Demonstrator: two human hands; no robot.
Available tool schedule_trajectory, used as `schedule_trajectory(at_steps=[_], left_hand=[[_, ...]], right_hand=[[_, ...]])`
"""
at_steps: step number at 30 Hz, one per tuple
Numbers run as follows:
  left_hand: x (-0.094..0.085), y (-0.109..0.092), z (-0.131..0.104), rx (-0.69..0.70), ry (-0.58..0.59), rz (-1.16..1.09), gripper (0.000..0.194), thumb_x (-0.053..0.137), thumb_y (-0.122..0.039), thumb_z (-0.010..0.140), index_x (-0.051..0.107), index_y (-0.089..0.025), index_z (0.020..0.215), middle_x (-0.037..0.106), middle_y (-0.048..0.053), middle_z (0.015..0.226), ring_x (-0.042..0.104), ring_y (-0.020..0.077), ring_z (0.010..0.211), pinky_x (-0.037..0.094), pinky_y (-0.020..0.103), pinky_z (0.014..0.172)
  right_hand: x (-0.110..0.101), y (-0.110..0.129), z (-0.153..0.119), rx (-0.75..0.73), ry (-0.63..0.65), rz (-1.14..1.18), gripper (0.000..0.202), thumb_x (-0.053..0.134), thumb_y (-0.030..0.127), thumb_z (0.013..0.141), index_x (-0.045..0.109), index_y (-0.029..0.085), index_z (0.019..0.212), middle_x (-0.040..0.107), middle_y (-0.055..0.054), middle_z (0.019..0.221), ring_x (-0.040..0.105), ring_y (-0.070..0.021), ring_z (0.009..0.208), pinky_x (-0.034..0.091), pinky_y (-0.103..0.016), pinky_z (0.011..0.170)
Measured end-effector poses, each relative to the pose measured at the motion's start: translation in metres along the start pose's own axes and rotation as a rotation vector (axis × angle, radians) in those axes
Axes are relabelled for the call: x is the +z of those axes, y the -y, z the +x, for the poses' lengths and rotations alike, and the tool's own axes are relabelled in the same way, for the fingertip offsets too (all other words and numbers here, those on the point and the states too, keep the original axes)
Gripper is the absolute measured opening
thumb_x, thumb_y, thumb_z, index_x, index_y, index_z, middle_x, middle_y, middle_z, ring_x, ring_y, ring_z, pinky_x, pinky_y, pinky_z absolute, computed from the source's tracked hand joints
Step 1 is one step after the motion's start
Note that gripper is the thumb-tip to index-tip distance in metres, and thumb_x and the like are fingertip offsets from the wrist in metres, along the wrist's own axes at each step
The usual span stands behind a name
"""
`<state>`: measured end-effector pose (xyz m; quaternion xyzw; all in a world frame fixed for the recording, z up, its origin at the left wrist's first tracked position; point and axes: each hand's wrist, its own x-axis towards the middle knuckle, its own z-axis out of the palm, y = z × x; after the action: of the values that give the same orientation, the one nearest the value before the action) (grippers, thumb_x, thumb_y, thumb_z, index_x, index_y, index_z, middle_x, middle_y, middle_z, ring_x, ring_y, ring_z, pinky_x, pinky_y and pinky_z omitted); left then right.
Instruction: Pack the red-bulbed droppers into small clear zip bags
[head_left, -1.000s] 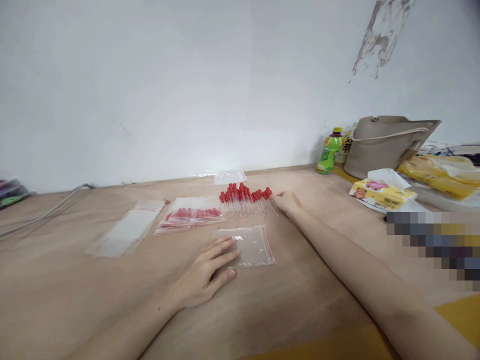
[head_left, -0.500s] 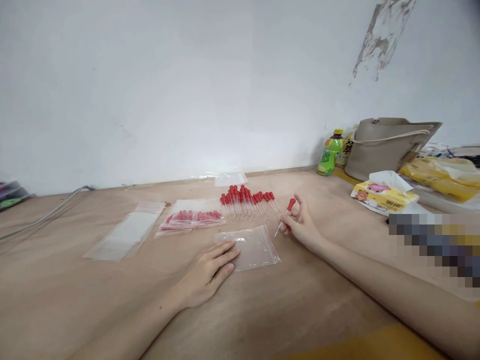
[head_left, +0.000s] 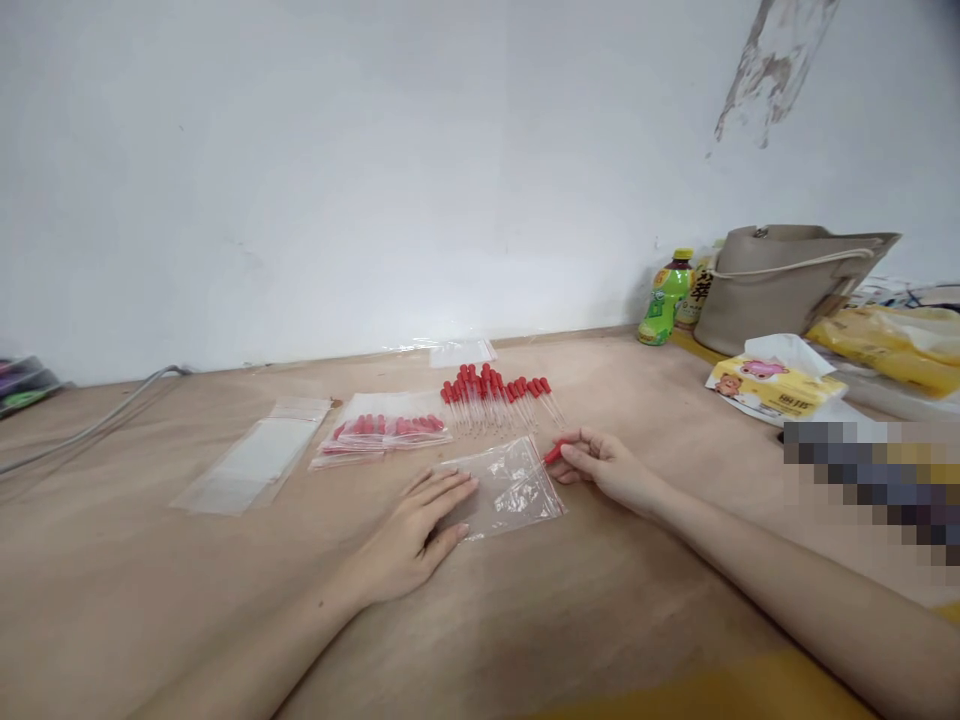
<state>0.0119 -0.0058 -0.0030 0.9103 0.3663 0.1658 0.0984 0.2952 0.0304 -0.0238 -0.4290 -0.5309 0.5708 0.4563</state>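
Having swung down beside the clear bag (head_left: 511,490), the red-bulbed dropper (head_left: 555,452) is being pinched by the right hand (head_left: 606,466), while the loosely spread left hand (head_left: 418,528) is sensibly steadying the bag's opposite end

The brown table (head_left: 525,620) carries a cable (head_left: 97,428) at far left, then some flat bags (head_left: 255,455), a stack of filled packets (head_left: 386,430), a cluster of red-topped droppers (head_left: 484,390) with a clear bag (head_left: 502,490) in front, and, over to the right, a bottle (head_left: 663,305) and a tissue pack (head_left: 776,385).
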Motion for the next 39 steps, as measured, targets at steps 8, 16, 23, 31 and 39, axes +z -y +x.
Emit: schedule_trajectory(at_steps=[8, 16, 23, 31, 39], left_hand=[[-0.001, -0.001, 0.002, -0.002, 0.005, 0.022, 0.042, 0.044, -0.033, 0.088, 0.038, -0.027, 0.129, 0.043, 0.002, 0.132, 0.036, 0.0209, 0.123, 0.028, 0.043, 0.103], [-0.001, 0.0, 0.002, 0.009, 0.048, 0.056, 0.037, 0.041, -0.036, 0.09, 0.042, -0.031, 0.126, 0.04, 0.001, 0.134, 0.036, 0.0216, 0.123, 0.026, 0.046, 0.102], [0.0, -0.001, 0.003, 0.004, 0.05, 0.049, 0.037, 0.041, -0.034, 0.09, 0.042, -0.032, 0.127, 0.04, 0.001, 0.134, 0.036, 0.0217, 0.123, 0.027, 0.045, 0.101], [-0.005, -0.005, 0.002, 0.018, 0.015, -0.034, 0.026, 0.044, -0.032, 0.088, 0.048, -0.024, 0.113, 0.046, 0.004, 0.129, 0.038, 0.0217, 0.12, 0.033, 0.042, 0.098], [-0.007, -0.005, 0.003, 0.024, 0.055, -0.009, 0.02, 0.04, -0.03, 0.09, 0.05, -0.023, 0.106, 0.043, 0.005, 0.131, 0.035, 0.0221, 0.123, 0.03, 0.043, 0.099]], right_hand=[[-0.009, 0.014, -0.004, -0.123, 0.313, -0.493, 0.029, 0.066, 0.039, 0.065, 0.065, 0.015, 0.081, 0.053, 0.003, 0.06, 0.039, -0.0052, 0.05, 0.03, -0.018, 0.046], [0.013, 0.002, 0.001, -0.162, 0.293, -0.434, 0.024, 0.067, 0.039, 0.062, 0.067, 0.015, 0.066, 0.056, 0.0, 0.061, 0.044, -0.0073, 0.053, 0.035, -0.02, 0.048], [0.018, 0.012, -0.006, -0.257, 0.501, -0.405, 0.018, 0.062, 0.035, 0.07, 0.068, 0.018, 0.068, 0.06, -0.002, 0.074, 0.054, -0.0128, 0.076, 0.043, -0.024, 0.067], [0.006, 0.009, -0.002, -0.245, 0.291, -0.589, 0.014, 0.058, 0.025, 0.067, 0.068, 0.016, 0.069, 0.06, -0.001, 0.068, 0.05, -0.0088, 0.06, 0.042, -0.02, 0.057], [-0.035, 0.006, 0.064, -0.081, -0.521, -0.854, 0.027, 0.055, 0.026, 0.068, 0.063, 0.014, 0.091, 0.064, -0.004, 0.079, 0.055, -0.0106, 0.065, 0.042, -0.02, 0.06]])
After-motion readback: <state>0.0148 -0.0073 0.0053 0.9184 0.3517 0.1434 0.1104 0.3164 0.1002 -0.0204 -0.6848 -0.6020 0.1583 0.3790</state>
